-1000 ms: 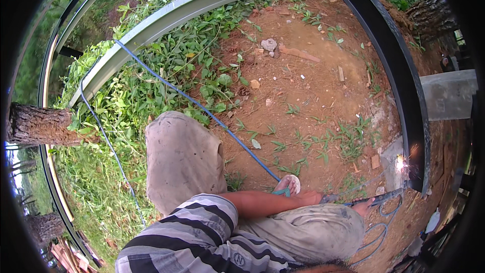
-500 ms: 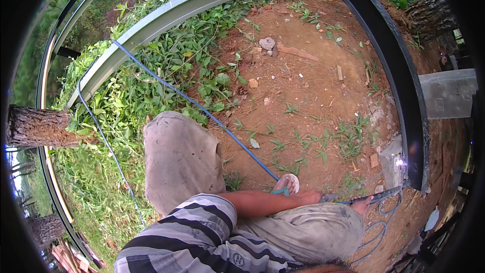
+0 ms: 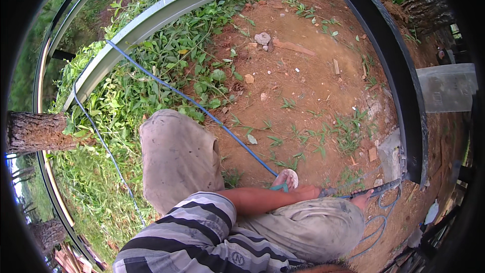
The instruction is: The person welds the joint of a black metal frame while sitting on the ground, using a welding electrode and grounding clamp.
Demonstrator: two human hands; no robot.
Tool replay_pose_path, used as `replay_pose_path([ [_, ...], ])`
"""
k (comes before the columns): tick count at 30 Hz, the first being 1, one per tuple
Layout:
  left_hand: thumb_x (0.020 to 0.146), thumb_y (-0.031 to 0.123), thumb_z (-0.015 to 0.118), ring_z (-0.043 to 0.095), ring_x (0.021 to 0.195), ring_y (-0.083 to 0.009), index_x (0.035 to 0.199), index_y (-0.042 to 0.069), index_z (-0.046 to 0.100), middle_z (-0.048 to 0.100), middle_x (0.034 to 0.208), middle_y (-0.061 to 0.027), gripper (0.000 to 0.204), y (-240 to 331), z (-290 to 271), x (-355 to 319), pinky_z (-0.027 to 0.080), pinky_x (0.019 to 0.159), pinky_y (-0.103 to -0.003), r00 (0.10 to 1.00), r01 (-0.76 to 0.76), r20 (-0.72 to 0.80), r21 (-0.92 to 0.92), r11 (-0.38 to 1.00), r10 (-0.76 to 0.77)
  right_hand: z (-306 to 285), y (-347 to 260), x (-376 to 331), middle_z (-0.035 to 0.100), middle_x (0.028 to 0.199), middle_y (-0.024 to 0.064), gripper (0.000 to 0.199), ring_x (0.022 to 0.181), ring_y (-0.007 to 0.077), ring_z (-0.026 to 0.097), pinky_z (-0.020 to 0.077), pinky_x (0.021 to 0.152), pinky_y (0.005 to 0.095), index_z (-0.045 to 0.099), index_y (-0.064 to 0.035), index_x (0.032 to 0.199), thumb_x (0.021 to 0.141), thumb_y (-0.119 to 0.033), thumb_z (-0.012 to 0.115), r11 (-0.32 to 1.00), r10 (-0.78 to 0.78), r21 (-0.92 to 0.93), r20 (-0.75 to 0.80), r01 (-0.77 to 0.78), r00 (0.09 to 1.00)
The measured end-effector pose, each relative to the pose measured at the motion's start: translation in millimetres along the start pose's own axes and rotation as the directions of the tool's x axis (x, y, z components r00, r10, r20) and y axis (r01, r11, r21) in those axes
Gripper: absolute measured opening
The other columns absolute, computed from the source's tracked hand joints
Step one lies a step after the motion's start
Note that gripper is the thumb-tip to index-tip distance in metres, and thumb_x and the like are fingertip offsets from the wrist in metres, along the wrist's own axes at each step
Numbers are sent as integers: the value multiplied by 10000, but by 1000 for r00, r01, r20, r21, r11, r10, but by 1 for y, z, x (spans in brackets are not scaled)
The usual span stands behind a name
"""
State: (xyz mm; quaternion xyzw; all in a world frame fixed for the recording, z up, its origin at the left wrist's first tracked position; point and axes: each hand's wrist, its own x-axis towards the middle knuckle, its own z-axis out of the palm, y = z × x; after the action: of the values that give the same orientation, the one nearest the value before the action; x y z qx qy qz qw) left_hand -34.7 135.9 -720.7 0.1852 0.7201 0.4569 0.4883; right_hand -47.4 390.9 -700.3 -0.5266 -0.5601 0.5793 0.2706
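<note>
Left grip (image 3: 307, 192) wrapped round dark tool (image 3: 329, 191), near foot (image 3: 285, 178).

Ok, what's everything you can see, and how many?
Green beam: one, pale green, top left
Black beam: one, black, right
Far beams: several, black and pale, left edge
Slab: one, grey, right edge
Block: one, grey, lower right
Bar: one, dark, below block
Cable: several lengths, blue, left to lower right
Trunks: at least three, brown, sides
Plants: many, green, mostly left
Dirt: one patch, red-brown, middle
Rock: one, grey, upper middle
Wood: many bits, tan, mostly lower left
Shirt: one, striped grey, bottom
Trousers: one pair, beige, bottom
Foot: one, green strap, lower middle
Left hand: one, bare, beside foot
Hand or foot, unclear: one, bare, farther right
</note>
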Motion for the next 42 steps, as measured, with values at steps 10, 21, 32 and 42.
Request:
replay_pose_path([
  [10, 1008, 285, 469, 670, 1138, -469, 1293, 50, 542, 678, 1186, -295, 376, -4, 1, 9, 533, 918, -589, 997, 77, -2, 19, 997, -77, 8, 5, -10, 505, 745, 43, 387, 574, 163, 493, 427, 488, 322, 546, -70, 1033, 1046, -455, 582, 994, -107, -20, -41, 107, 993],
  [21, 995, 211, 458, 678, 1128, -457, 1237, 12, 567, 684, 1152, -331, 332, 1, 2, 8, 532, 932, -559, 1000, 8, -16, 120, 993, -6, 5, 9, -3, 526, 672, 53, 375, 506, 182, 527, 443, 454, 337, 523, -84, 967, 1040, -447, 589, 986, -157, 41, -30, 159, 987],
  [32, 996, 217, 467, 694, 1075, -470, 1214, -11, 557, 692, 1101, -339, 328, 5, -4, 2, 543, 909, -556, 1000, -10, -16, 109, 994, 12, 5, 13, 3, 518, 649, 56, 385, 486, 190, 519, 438, 433, 336, 508, -88, 930, 1038, -447, 593, 987, -141, 79, 12, 140, 990],
  [42, 1005, 201, 444, 691, 1088, -468, 1221, -27, 548, 691, 1115, -335, 331, 1, -3, 5, 541, 917, -558, 1000, 3, 2, 124, 992, -3, 13, 15, -5, 513, 652, 53, 353, 481, 179, 505, 416, 424, 330, 517, -79, 988, 1051, -422, 574, 982, -151, 117, 0, 150, 989],
])
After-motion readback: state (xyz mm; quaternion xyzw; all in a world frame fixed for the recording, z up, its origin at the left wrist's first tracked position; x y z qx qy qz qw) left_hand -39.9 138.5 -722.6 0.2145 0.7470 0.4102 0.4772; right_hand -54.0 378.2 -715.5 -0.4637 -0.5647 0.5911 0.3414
